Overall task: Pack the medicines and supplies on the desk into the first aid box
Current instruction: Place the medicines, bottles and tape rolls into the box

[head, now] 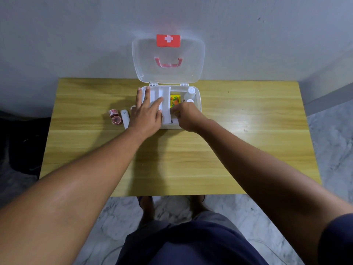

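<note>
The white first aid box [198, 104] sits at the desk's far middle, its clear lid [168, 60] standing open against the wall. A white divider tray [165, 104] lies across the box's left part. My left hand [147, 111] rests flat on that tray, fingers spread. My right hand [186, 116] reaches into the box's front right part, fingers curled at a yellow packet [175, 100]; whether it grips the packet is hidden. Two white bottles [190, 94] stand in the box's right side. Two red tape rolls [114, 116] and a white tube [125, 118] lie left of the box.
The wooden desk [191, 159] is pushed against a grey wall. A dark bag [21, 142] lies on the floor to the left. Marble floor shows below the desk's front edge, with my feet and dark shorts.
</note>
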